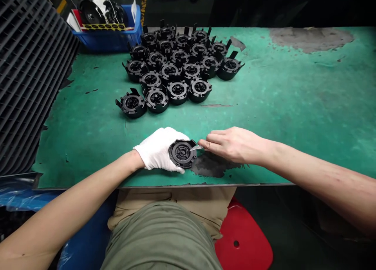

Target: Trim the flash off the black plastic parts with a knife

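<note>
My left hand (161, 149), in a white glove, is closed around a round black plastic housing (182, 153) near the table's front edge. The housing's ringed face is tilted up towards me. From the right, my bare right hand (232, 145) grips a small knife (194, 148) with a thin pale blade. Its tip reaches the face of the housing near the middle; whether it touches cannot be made out. The knife's handle is mostly hidden inside my fingers. Beyond both hands, several similar black housings (157, 98) stand grouped on the table.
The green tabletop (279, 105) has worn dark patches. A blue bin (108, 39) with black parts stands at the back left. Stacked black grid trays (29, 74) lean along the left side. A red stool (245, 238) is below the front edge.
</note>
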A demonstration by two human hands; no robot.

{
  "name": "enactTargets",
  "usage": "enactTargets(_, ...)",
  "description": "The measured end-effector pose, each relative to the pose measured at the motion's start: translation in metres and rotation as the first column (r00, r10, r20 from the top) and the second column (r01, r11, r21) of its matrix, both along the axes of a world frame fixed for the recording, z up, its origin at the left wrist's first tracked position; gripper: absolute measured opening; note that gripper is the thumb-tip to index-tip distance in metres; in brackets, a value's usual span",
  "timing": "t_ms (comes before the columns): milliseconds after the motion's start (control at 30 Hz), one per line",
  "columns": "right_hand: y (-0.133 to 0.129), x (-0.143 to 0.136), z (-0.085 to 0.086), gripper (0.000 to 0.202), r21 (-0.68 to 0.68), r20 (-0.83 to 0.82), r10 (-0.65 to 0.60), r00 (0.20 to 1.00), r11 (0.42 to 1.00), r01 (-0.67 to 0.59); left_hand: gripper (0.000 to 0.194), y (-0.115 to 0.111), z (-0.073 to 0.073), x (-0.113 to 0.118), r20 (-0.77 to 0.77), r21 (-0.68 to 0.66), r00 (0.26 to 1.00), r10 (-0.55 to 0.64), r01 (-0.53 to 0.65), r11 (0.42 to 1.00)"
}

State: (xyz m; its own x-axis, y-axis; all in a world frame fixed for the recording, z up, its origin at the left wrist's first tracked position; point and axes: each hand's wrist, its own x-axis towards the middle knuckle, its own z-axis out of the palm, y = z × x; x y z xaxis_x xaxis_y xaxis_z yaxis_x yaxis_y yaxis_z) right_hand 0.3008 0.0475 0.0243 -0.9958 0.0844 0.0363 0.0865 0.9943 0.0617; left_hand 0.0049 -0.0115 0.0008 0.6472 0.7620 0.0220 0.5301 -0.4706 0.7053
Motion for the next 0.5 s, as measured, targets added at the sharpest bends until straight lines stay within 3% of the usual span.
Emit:
enactTargets(300,0.019,-0.005,0.003,0.045,-0.121,0.08,0.075,0.994,0.991,-0.065,0.068,0.001,0.003,0.0,-0.015,-0.027,1.0,-0.009,0.009,1.0)
enactTargets(500,0.022,-0.006,0.006,0.047,-0.176,0.122,0.066,0.99,0.983,-0.044,0.062,0.001,0.003,0.0,-0.01,-0.035,1.0,-0.019,0.018,0.999)
